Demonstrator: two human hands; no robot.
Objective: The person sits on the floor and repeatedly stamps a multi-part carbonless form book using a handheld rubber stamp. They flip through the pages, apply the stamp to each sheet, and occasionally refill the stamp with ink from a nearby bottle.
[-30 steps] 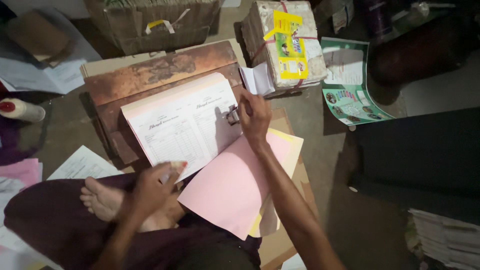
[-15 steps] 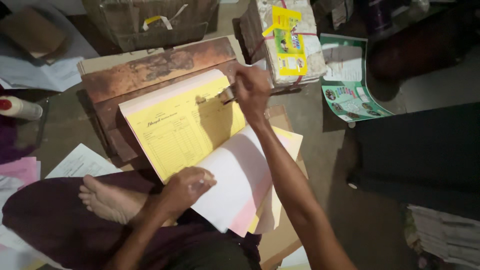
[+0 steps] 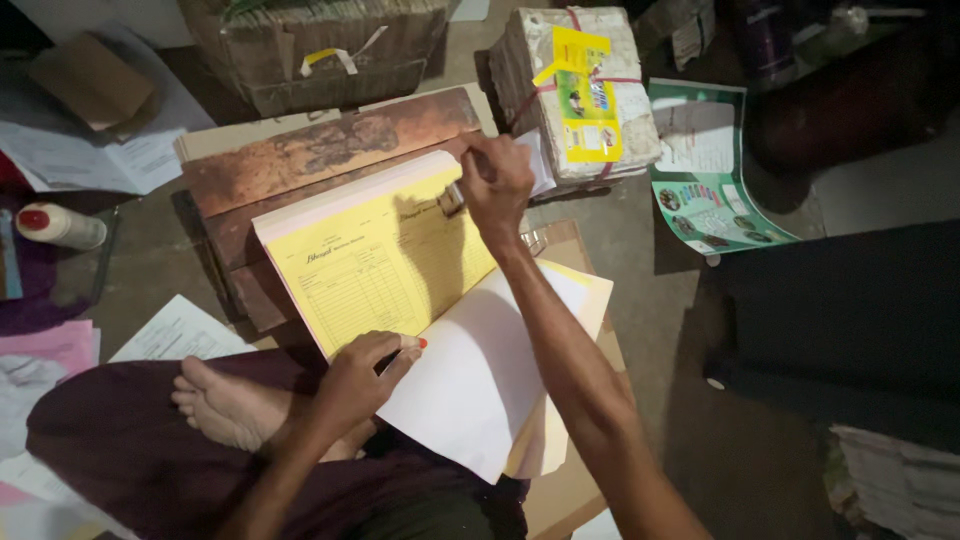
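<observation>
A thick pad of printed forms lies on a worn wooden board [image 3: 320, 145], with a yellow form [image 3: 385, 255] on top. My right hand [image 3: 497, 180] is shut on a small metal stamp [image 3: 452, 197], pressed against the yellow form's top right corner. My left hand [image 3: 360, 385] sits at the pad's near edge, fingers curled on the turned-over white sheet [image 3: 480, 370]. That sheet hangs down toward my lap over pale yellow and pink sheets. My bare foot [image 3: 225, 405] rests just left of that hand.
A string-tied paper bundle [image 3: 580, 100] with a yellow label stands behind the pad, a green leaflet [image 3: 705, 170] to its right. A tied bundle [image 3: 320, 45] sits at the back. A white bottle [image 3: 60, 225] and loose papers [image 3: 180, 330] lie left; a dark bulky object [image 3: 850, 310] lies right.
A white form on top was flipped toward me over the pink one, baring the yellow form. My left hand moved to the pad's near edge. My right hand stayed at the top corner.
</observation>
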